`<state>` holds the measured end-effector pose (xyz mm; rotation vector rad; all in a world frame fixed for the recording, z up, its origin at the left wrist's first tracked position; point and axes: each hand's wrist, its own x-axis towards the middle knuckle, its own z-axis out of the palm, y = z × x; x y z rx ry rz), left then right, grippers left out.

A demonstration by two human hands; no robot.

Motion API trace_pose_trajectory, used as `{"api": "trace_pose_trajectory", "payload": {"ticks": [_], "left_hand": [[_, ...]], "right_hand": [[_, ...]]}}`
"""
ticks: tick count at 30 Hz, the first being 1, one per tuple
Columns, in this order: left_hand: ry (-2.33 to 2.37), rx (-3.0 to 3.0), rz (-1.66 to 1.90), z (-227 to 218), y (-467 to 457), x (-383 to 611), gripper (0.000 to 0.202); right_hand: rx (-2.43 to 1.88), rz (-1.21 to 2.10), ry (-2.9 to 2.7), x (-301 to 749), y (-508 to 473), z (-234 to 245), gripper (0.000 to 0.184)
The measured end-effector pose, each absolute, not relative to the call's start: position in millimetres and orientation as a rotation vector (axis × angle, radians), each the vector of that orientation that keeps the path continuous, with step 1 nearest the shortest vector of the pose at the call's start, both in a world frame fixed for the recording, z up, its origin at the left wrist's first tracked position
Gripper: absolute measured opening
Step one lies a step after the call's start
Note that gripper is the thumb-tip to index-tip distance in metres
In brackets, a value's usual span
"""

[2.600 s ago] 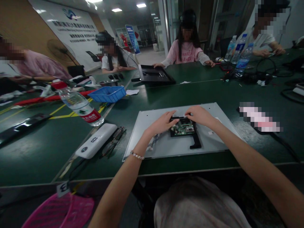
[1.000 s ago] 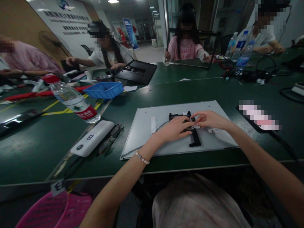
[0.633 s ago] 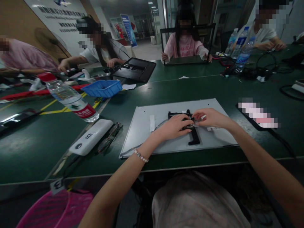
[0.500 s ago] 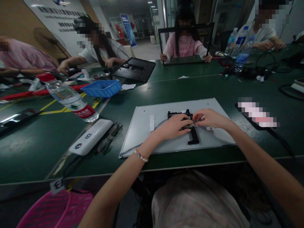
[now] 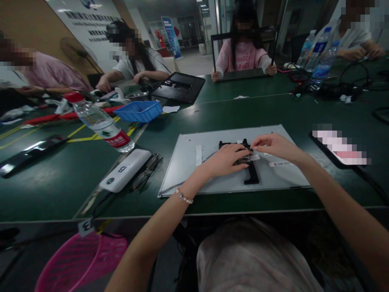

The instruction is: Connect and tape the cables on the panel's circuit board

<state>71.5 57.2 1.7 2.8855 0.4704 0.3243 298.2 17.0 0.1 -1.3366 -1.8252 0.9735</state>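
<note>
My left hand [image 5: 229, 159] rests on a black plastic bracket [image 5: 251, 174], thumb and fingers spread apart over it. A small board-like part [image 5: 243, 159] shows between the thumb and fingers. The bracket lies on a flat light-grey panel [image 5: 209, 136], and a grey cable runs out along the panel under my left wrist. At the bracket's upper right, my right hand [image 5: 275, 147] has thumb and forefinger pinched together; what lies between their tips is too small to make out. Just below those tips is a small whitish strip [image 5: 255, 157].
Left of the panel lie glasses [image 5: 147, 172], a white power bank [image 5: 126, 170], a tilted water bottle [image 5: 106, 127] and a blue tray [image 5: 141, 111]. A phone [image 5: 337, 148] lies right. Across the green table, one person holds a black frame [image 5: 217, 52]; others work nearby.
My right fingertips have shifted up and slightly away from the bracket, uncovering the whitish strip and a label on the panel. The left hand stays on the bracket. The view has swung slightly left.
</note>
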Motion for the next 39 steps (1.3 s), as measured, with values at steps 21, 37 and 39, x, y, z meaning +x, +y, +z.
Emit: {"api": "trace_pose_trajectory", "payload": {"ticks": [21,37,39], "left_hand": [[1.38,2.576,0.492,2.9,103.2,-35.6,0.024],[1.481,2.293,0.823,21.4,37.3,-30.7,0.02],[1.475,2.219,0.922,25.4,33.4,-30.4,0.021]], "right_hand": [[-1.25,1.092,-1.771,288.7,11.7,1.2,0.023],[-1.267,0.451,-2.074,204.3,-37.9,4.9,0.036],[-1.238,0.433,-2.076,183.8,-42.0,-1.7,0.04]]}}
